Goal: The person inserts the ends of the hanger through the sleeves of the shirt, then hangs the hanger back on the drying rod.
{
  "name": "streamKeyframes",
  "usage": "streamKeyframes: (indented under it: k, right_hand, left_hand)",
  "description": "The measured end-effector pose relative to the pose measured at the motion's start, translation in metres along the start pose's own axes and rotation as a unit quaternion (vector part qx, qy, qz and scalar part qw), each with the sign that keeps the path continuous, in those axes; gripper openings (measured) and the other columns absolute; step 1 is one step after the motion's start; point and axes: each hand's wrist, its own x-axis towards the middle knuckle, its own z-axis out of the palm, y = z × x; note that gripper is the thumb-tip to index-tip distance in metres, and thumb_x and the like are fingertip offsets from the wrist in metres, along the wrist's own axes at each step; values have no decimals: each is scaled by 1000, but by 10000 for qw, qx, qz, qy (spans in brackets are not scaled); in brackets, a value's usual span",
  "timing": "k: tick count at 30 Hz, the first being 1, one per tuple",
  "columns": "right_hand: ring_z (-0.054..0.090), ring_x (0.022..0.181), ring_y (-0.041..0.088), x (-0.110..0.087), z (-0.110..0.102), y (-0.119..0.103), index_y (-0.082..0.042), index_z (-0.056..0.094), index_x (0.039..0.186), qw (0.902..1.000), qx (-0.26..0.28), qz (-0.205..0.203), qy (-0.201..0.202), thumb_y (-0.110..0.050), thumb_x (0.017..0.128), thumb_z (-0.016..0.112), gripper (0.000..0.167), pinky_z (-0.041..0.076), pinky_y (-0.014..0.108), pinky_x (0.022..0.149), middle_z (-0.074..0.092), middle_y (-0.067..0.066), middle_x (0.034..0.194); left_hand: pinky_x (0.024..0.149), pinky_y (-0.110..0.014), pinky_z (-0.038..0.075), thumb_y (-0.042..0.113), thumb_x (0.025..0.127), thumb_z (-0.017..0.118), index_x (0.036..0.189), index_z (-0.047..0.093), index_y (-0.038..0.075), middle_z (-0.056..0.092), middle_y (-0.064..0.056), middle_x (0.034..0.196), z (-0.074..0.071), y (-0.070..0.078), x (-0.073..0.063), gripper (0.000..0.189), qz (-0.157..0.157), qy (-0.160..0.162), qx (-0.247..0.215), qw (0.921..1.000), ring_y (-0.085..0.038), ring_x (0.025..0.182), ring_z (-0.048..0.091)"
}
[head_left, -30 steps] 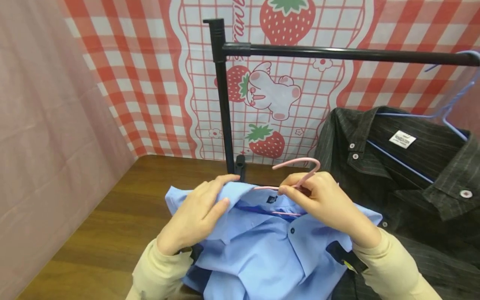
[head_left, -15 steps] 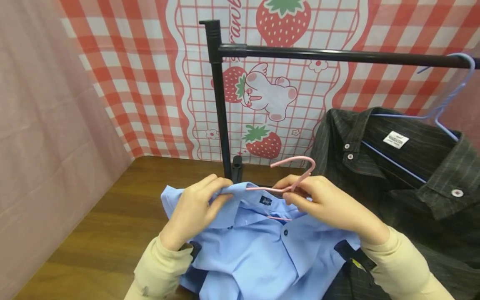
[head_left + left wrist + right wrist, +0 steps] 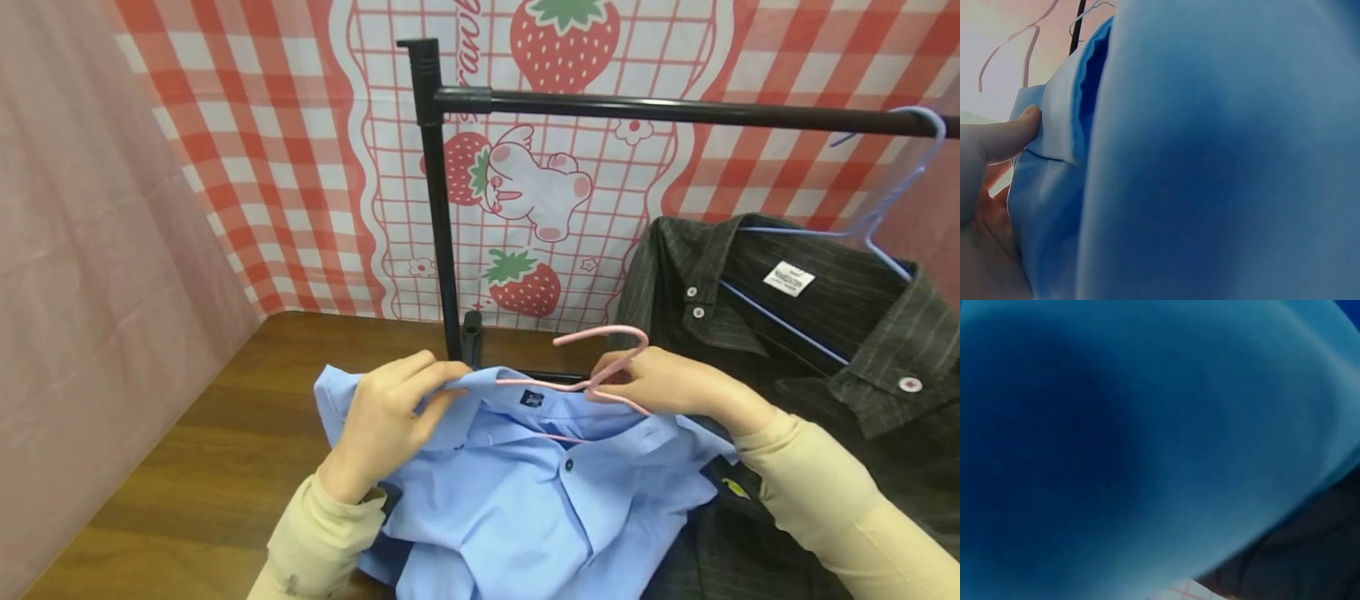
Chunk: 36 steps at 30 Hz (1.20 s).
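A light blue short-sleeved shirt (image 3: 517, 508) hangs on a pink hanger (image 3: 643, 337), whose hook stands up above the collar. My left hand (image 3: 393, 408) pinches the left side of the collar, thumb in front; in the left wrist view the thumb (image 3: 1022, 125) presses on the blue cloth. At the neck of the hanger, my right hand (image 3: 667, 382) grips with its thumb in front and the other fingers mostly hidden behind. Both shoulder bars of the hanger show inside the neckline. Blurred blue cloth (image 3: 1210, 444) fills most of the right wrist view.
Behind stands a black garment rack with a crossbar (image 3: 637, 107) and an upright post (image 3: 438, 225). From its bar a dark striped shirt (image 3: 675, 283) hangs on a blue hanger (image 3: 877, 221) at the right. A brown wooden tabletop (image 3: 187, 467) lies below, in front of a strawberry-print checked cloth (image 3: 277, 167).
My right hand has shifted right along with the hook of the pink hanger, and the hanger's right bar shows now. My left hand has come to pinch the collar more closely.
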Motion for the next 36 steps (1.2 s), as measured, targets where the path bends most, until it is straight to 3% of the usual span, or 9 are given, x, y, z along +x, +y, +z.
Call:
streamKeyframes:
  k: [3, 6, 10, 13, 20, 24, 28, 33, 36]
  right_hand:
    - [53, 71, 7, 4, 4, 4, -10, 69, 99, 9994, -32, 37, -341, -32, 81, 66, 28, 43, 25, 62, 63, -5, 83]
    - [51, 64, 8, 5, 3, 4, -8, 68, 97, 9994, -233, 233, -138, -20, 79, 68, 22, 41, 25, 56, 61, -4, 75]
    - [52, 63, 11, 3, -3, 7, -11, 69, 90, 9937, -772, 528, 613, -14, 79, 64, 13, 41, 29, 55, 61, -3, 72]
    - [56, 66, 14, -1, -7, 8, -13, 70, 88, 9827, -1133, 649, 1315, -15, 79, 63, 11, 42, 34, 56, 64, -1, 74]
    - [57, 62, 22, -10, -15, 4, -13, 70, 89, 9381, -1711, 735, 2920, -14, 80, 62, 12, 40, 40, 47, 64, 5, 78]
    - [54, 54, 24, -14, -16, -2, -10, 69, 88, 8935, -2097, 307, 3960, -11, 80, 64, 9, 36, 38, 41, 59, 6, 75]
    - [54, 55, 28, -14, -18, -7, -8, 68, 90, 8222, -2661, -464, 5010, -7, 82, 62, 10, 36, 40, 42, 58, 8, 74]
    - [54, 60, 31, -13, -19, -18, -4, 66, 89, 7332, -3268, -1137, 5854, -8, 89, 54, 12, 37, 40, 48, 60, 11, 75]
    - [53, 57, 31, -14, -16, -28, -2, 66, 89, 6913, -3457, -1376, 6194, -4, 89, 52, 14, 35, 39, 46, 59, 13, 73]
  left_hand:
    - [54, -21, 39, 15, 83, 66, 97, 66, 13, 56, 3, 74, 0, 1, 1, 14, 53, 1, -6, 10000, -8, 58, 47]
    - [54, -21, 40, 14, 82, 67, 97, 66, 13, 56, 3, 74, -1, 1, 0, 15, -52, 45, 57, 10000, -8, 58, 48]
    - [52, -21, 39, 14, 80, 69, 97, 67, 12, 55, 3, 72, 0, 1, 1, 17, -337, 152, 154, 9992, -7, 56, 46]
    - [49, -21, 38, 16, 80, 69, 97, 67, 13, 55, 4, 72, 0, 0, 1, 17, -595, 169, 255, 9978, -7, 54, 44]
    - [49, -22, 38, 16, 79, 71, 93, 68, 14, 59, 4, 74, 2, -5, -1, 14, -1316, 300, 468, 9897, -6, 53, 44]
    - [49, -24, 38, 16, 78, 72, 91, 69, 12, 60, 2, 73, 3, -12, 0, 14, -1552, 420, 622, 9850, -9, 53, 46]
    - [53, -29, 42, 17, 78, 72, 92, 69, 11, 62, 0, 75, 0, -17, 4, 16, -1703, 518, 716, 9814, -13, 58, 54]
    - [58, -34, 46, 16, 78, 72, 93, 69, 10, 63, -3, 76, -6, -15, 15, 16, -1830, 704, 767, 9776, -20, 66, 61]
    - [59, -37, 47, 16, 78, 71, 93, 69, 9, 63, -5, 76, -10, -12, 21, 16, -1970, 848, 839, 9731, -23, 68, 62]
